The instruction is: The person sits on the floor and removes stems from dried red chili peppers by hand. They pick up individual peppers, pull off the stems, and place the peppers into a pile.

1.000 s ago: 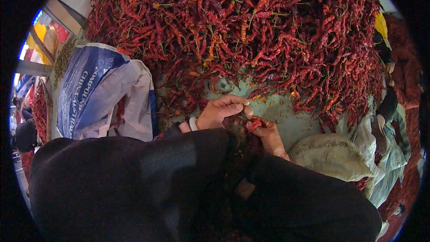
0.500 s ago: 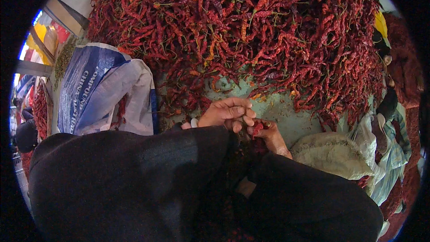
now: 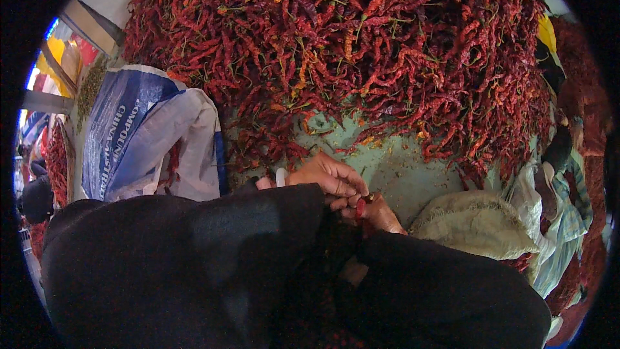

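While my right hand (image 3: 382, 215) is grasping a red chilli (image 3: 361, 208) on the near side of the heap of dried chillies (image 3: 387, 45), my left hand (image 3: 328, 174) is meeting it with bunched fingers; whether that left grip is pinching anything, I cannot tell. Judging the chilli brittle, I am favouring light pressure, with the right grip steadying its body and the left working right beside it, to avoid crushing.

Free gap between chillies (image 3: 361, 45) and sack (image 3: 475, 223)
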Tool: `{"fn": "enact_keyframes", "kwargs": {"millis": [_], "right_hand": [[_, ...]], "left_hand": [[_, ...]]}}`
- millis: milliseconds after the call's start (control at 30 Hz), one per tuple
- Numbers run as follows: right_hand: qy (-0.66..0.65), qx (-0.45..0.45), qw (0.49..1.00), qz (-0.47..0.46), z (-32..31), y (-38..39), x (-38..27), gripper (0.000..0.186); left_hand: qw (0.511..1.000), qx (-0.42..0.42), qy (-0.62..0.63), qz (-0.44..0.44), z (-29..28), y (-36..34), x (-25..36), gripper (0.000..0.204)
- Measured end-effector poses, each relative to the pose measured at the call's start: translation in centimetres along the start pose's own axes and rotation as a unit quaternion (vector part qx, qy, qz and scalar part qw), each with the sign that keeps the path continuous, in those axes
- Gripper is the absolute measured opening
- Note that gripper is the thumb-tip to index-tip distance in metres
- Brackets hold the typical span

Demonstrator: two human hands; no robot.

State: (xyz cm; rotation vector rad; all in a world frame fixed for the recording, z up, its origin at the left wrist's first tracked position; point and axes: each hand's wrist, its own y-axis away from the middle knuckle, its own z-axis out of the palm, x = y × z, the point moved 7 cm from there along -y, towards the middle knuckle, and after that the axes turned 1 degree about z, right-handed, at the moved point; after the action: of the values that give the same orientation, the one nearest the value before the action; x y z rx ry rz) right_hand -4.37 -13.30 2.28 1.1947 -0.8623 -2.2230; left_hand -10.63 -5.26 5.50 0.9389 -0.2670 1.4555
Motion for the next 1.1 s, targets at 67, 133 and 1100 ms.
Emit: {"fn": "enact_keyframes", "kwargs": {"millis": [67, 133, 1100], "right_hand": [[-0.017, 0.016, 1.0, 0.015, 0.4, 0.4, 0.0, 0.025], [-0.013, 0.033, 0.999, 0.011, -0.2, 0.9, 0.0, 0.024], [-0.117, 0.101, 0.982, -0.106, -8.0, 3.1, -6.4, 0.025]], "left_hand": [[0.999, 0.003, -0.041, 0.003, 0.3, 0.5, 0.6, 0.018], [0.998, -0.024, -0.058, 0.009, 1.0, 0.0, 0.7, 0.018], [0.863, 0.037, -0.472, 0.175, -3.6, -3.3, 1.7, 0.023]]}}
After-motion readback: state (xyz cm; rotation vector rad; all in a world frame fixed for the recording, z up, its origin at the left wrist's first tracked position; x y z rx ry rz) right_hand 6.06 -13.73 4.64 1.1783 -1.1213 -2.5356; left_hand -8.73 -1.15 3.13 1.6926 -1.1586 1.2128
